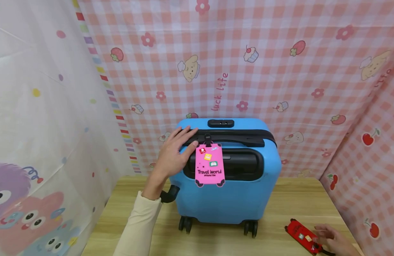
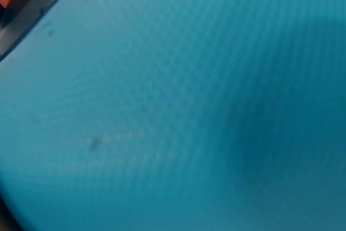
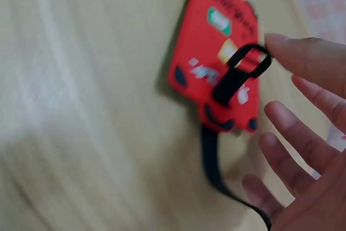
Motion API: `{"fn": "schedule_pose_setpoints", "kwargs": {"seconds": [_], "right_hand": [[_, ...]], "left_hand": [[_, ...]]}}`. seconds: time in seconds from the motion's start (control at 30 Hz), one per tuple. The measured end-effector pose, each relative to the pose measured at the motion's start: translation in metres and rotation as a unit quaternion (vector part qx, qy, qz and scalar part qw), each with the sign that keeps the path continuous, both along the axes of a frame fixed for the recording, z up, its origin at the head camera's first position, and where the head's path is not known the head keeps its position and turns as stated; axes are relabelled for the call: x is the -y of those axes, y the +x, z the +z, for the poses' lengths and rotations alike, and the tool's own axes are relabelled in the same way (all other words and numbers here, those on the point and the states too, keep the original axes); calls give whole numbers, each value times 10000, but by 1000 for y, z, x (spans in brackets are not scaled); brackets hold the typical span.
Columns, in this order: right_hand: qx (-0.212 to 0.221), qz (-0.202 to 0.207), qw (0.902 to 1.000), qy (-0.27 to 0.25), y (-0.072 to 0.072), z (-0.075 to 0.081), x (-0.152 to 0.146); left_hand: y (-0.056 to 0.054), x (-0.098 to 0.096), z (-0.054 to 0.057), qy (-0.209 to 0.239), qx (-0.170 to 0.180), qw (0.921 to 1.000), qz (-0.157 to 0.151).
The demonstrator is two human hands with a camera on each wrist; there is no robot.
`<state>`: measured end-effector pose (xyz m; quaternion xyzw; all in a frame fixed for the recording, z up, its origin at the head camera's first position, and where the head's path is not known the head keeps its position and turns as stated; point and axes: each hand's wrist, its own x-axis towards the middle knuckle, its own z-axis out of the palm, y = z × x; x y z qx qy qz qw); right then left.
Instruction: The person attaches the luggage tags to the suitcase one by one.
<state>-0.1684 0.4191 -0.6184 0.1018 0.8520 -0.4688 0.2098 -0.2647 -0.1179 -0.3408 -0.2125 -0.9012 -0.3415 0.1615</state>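
The suitcase looks like finely textured plastic, the red tag rubbery, the tabletop smooth wood.

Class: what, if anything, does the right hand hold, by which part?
No hold shows: the right hand is beside the red tag, thumb at its loop.

Blue hard-shell suitcase: standing upright
Pink rectangular luggage tag: hanging on its near side
Red rectangular black-strapped tag: on surface, near right

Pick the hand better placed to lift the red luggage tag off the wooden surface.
Right, I'd judge: the right hand is at the red luggage tag and its black strap, while the left hand rests on the blue suitcase, away from it.
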Motion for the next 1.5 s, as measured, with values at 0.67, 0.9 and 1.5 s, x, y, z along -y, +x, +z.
{"fn": "schedule_pose_setpoints", "kwargs": {"seconds": [0.67,0.9,1.5], "right_hand": [[717,-594,9952,311,8,-11,6],[762,-782,9940,-25,7,-15,11],[-430,477,9963,-573,-9,-6,40]], "left_hand": [[1,1,0,125,-43,9999,-58],[0,1,-1,110,-61,9999,-55],[0,1,-1,150,-102,9998,-59]]}}
